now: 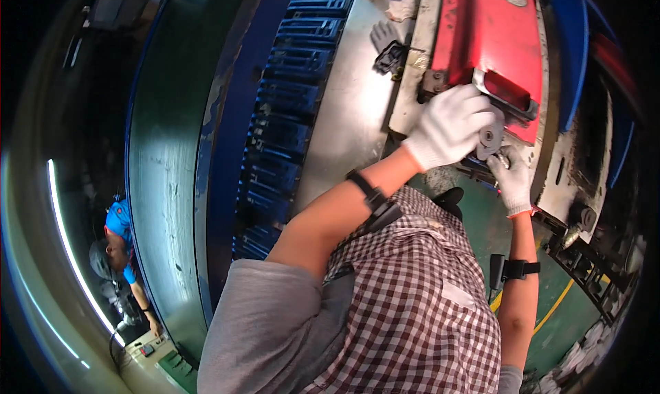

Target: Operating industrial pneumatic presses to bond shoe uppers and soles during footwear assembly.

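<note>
My left hand [450, 127], in a white knit glove, has its fingers curled beside a grey rounded piece with a central hole [489, 136] and grips it. My right hand [512, 179], gloved too, is closed at the lower end of that piece. Something small and shiny shows between its fingertips, too small to name. Both hands are just below a metal-edged slot [505, 95] in the front of a red machine head [495, 40]. My left fingers cover part of the slot's near edge.
A bare metal worktop [350, 85] lies left of the machine, with a grey glove [383, 35] and a black crumpled thing [390, 57] on it. Blue slotted racking [292, 85] runs alongside. A co-worker in blue [118, 219] is far left. Green floor [474, 205] shows below my hands.
</note>
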Demonstrator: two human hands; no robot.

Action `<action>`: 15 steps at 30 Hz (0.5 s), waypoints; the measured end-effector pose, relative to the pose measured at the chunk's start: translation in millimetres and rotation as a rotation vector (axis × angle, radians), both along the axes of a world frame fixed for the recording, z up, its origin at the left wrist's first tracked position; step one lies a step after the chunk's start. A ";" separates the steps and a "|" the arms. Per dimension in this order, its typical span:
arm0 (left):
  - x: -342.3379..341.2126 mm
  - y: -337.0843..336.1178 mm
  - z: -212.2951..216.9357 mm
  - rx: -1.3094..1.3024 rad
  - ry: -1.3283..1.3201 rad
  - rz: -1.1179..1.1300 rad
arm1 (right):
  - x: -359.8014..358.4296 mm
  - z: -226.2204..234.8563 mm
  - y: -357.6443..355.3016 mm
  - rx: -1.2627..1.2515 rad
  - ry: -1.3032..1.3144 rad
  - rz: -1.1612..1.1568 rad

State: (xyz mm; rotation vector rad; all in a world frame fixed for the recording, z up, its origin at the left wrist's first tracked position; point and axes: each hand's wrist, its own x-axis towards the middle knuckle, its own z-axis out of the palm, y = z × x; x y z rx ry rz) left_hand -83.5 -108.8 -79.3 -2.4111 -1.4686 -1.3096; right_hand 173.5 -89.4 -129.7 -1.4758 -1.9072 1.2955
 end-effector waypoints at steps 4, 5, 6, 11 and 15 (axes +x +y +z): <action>-114.9 -141.1 -50.9 -0.440 -0.075 0.938 | 3.8 -3.6 0.2 -0.058 0.024 -0.003; -156.6 -184.0 -58.0 -0.540 -0.222 1.124 | 5.0 -4.4 0.8 -0.086 0.032 -0.006; -184.1 -229.3 -67.1 -0.532 -0.142 1.461 | 5.8 -5.4 1.2 -0.131 0.044 -0.031; -270.5 -448.9 -95.7 -0.512 -0.447 2.615 | 15.5 -13.5 1.8 -0.028 0.028 0.036; -297.0 -559.4 -105.8 -0.175 -1.727 1.829 | 26.3 -22.0 5.2 -0.082 -0.031 -0.022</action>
